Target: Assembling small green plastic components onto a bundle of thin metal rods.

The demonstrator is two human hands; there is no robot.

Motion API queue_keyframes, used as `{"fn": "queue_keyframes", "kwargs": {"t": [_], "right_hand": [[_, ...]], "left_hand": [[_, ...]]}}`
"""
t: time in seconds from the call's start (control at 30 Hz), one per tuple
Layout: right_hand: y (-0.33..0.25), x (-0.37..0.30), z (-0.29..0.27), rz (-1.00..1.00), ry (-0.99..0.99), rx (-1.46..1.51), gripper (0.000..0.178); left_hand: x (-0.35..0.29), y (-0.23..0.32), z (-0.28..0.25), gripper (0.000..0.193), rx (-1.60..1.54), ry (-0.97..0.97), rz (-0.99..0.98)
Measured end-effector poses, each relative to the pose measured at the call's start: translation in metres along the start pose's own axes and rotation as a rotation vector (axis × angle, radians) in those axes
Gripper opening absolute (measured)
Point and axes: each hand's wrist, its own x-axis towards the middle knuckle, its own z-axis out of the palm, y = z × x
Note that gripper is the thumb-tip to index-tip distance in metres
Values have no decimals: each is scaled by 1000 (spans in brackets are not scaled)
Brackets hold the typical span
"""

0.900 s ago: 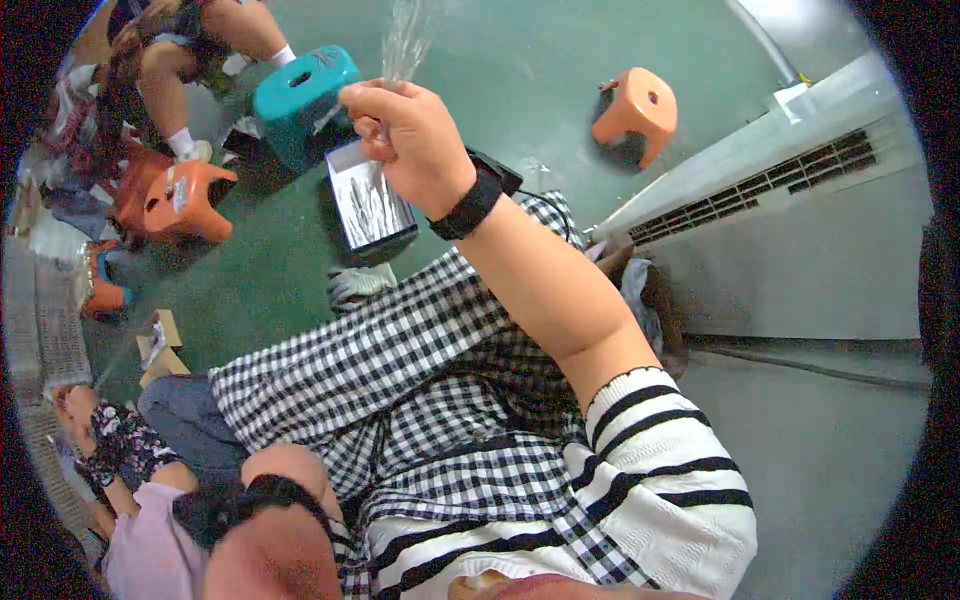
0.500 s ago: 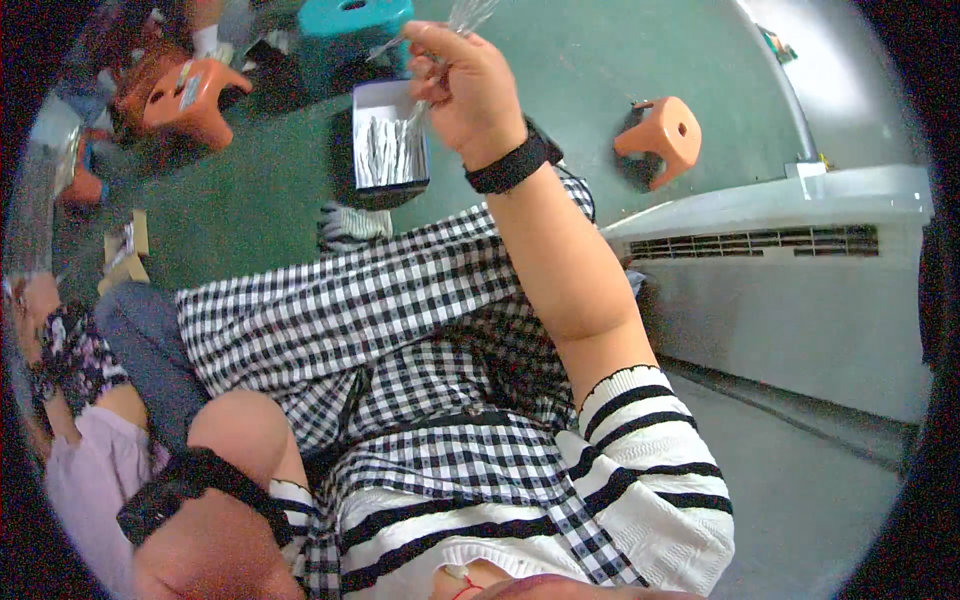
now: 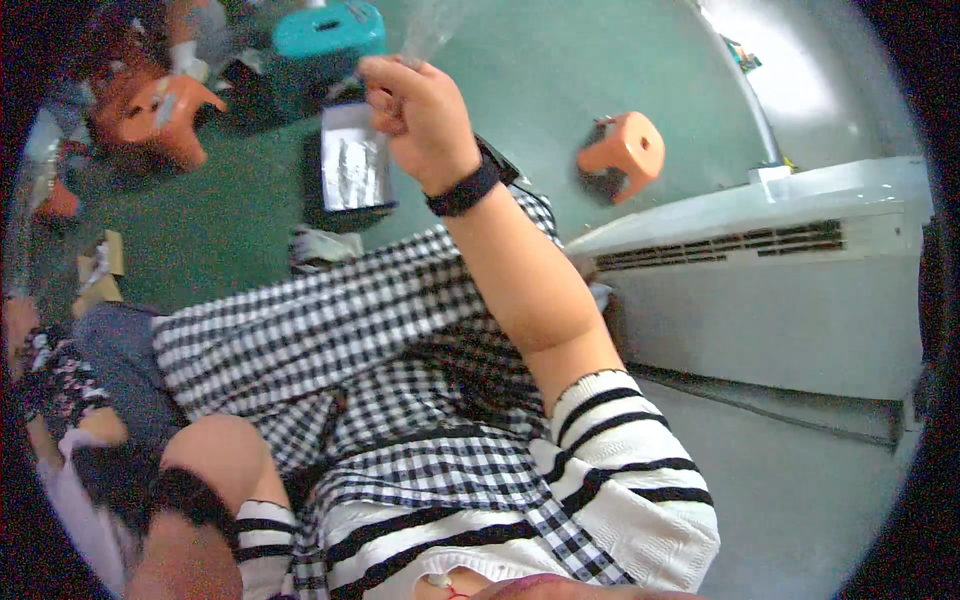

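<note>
My right hand (image 3: 425, 125) is raised at the top middle, fingers closed round a bundle of thin clear strands (image 3: 428, 38). The strands fan out above the fist and are blurred, so I cannot make out their exact kind. Just left of the hand is a box (image 3: 343, 120) with a white inside and dark outer walls, holding several thin white strips or packets. My left arm is bent at the lower left, a black band (image 3: 190, 495) round it. Skin shows below the band at the lower edge, but no fingers of my left hand can be seen.
A teal stool (image 3: 330, 28) stands beyond the box; orange stools (image 3: 622, 155) stand to the right and far left. A pale glove (image 3: 325, 247) lies near my checked apron (image 3: 300, 340). At right is a white vented unit (image 3: 760, 300). Another person's sleeve (image 3: 85, 480) shows at left.
The whole view has shifted, so my right hand and the box sit further left and the hand slightly lower. The strands stay in my right hand, now blurrier.
</note>
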Motion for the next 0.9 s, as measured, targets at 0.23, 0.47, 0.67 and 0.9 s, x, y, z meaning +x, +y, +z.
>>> {"fn": "queue_keyframes", "kwargs": {"t": [0.23, 0.47, 0.67, 0.9], "right_hand": [[-11, -8, -13, -19, 93, 52, 12], [-15, -5, -7, -27, 72, 74, 13], [-18, -5, -9, -45, 80, 75, 13], [-19, -6, -11, -38, 63, 90, 12]], "left_hand": [[-42, -114, -72, 27, 205, 471, -1519], [-56, -117, -79, 25, 406, 512, -1552], [-58, -121, -75, 20, 483, 464, -1560], [-62, -117, -75, 8, 615, 30, -1693]]}}
